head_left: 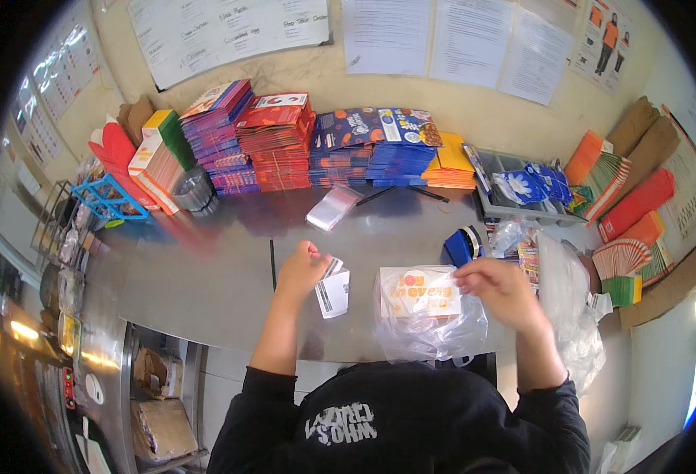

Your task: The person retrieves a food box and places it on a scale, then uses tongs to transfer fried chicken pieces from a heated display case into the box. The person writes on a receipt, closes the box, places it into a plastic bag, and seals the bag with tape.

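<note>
My left hand (300, 269) pinches a folded white paper slip (333, 296) that bears print and a code, held over the steel table (206, 272). To its right lies a white box with orange lettering (422, 290), inside a clear plastic bag (437, 338). The bag is loosely bunched at the side nearest me. My right hand (496, 287) has its fingertips together on the bag at the box's upper right corner. Just beyond that hand sits a dark blue tape dispenser or similar tool (462, 246).
Stacks of folded printed cartons (283, 148) line the wall. A pack of clear sleeves (333, 207) and dark sticks (374, 195) lie before them. A grey divided tray (520, 207) stands back right, with plastic bags (567, 314) hanging at the right edge. A black stick (273, 263) lies left.
</note>
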A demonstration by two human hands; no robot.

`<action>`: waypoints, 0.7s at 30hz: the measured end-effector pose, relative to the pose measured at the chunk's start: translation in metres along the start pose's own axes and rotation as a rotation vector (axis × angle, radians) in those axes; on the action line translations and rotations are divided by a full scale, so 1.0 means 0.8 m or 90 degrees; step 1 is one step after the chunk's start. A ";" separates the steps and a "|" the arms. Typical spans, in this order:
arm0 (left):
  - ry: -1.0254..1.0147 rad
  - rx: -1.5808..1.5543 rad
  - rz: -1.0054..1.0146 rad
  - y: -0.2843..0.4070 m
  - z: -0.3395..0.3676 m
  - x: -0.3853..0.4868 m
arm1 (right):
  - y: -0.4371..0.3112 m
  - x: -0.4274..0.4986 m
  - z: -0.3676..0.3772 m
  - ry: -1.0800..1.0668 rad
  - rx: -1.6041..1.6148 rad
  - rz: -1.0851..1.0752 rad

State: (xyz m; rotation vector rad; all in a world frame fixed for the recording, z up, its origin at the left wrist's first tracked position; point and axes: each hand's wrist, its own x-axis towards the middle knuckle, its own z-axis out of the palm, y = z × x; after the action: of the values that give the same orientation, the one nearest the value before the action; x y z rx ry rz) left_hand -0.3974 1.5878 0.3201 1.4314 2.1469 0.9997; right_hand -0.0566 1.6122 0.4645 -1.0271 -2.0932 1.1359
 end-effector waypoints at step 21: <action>-0.135 -0.553 0.280 0.145 -0.017 -0.082 | 0.023 0.029 0.112 0.130 0.504 -0.051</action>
State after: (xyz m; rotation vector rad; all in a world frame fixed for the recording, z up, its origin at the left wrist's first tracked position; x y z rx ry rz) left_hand -0.3044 1.5503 0.4093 1.4453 1.0108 1.5766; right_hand -0.1298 1.5975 0.4065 -0.6249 -1.3078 1.5492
